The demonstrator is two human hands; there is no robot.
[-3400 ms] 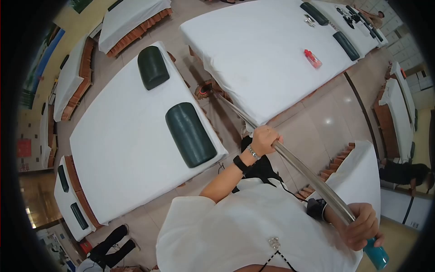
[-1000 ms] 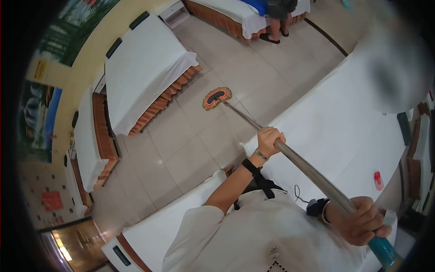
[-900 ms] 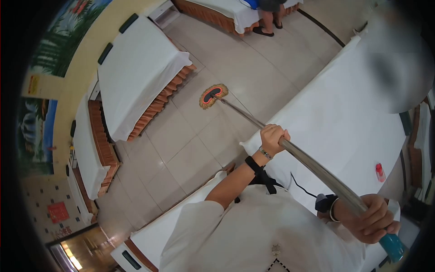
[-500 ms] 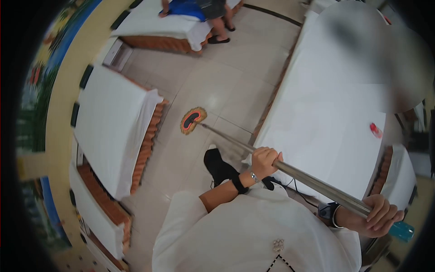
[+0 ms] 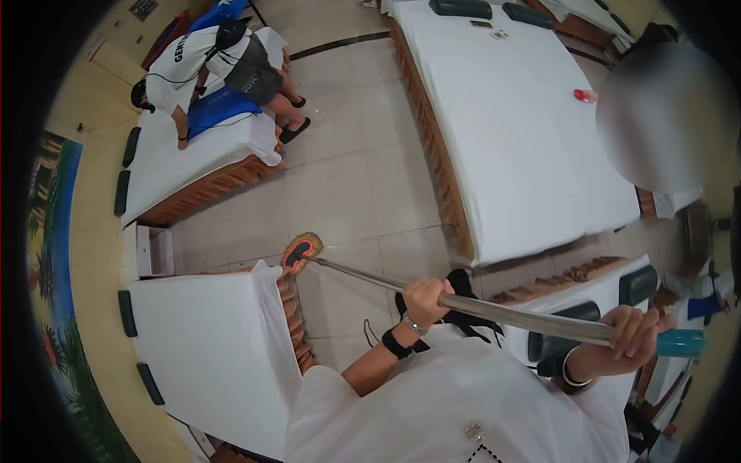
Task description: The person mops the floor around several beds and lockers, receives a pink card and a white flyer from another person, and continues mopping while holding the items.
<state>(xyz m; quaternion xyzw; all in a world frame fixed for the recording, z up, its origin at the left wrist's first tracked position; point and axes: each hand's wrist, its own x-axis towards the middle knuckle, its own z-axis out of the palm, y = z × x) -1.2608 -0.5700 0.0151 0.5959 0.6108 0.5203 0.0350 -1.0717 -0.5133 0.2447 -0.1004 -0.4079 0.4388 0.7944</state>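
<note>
I hold a mop with both hands. Its steel pole (image 5: 517,314) runs from lower right to upper left across my front. My left hand (image 5: 425,302) is wrapped round the middle of the pole. My right hand (image 5: 634,339) grips the upper end, just short of the teal end grip (image 5: 679,343). The oval mop head (image 5: 302,251), tan-fringed with a black and orange centre, rests on the tiled floor. It lies close to the corner of a white-sheeted bed (image 5: 208,347) with a brown ruffled skirt.
A large white bed (image 5: 532,154) stands to the right, with a small red item (image 5: 585,96) on it. Another person (image 5: 251,69) bends over a bed (image 5: 208,174) with a blue cloth (image 5: 220,112) at upper left. Pale floor tiles (image 5: 347,177) run between the beds.
My view has turned and shifted forward, showing more of the person and the far beds. The mop head is now nearer the left bed's skirt. Both hands keep their hold on the pole.
</note>
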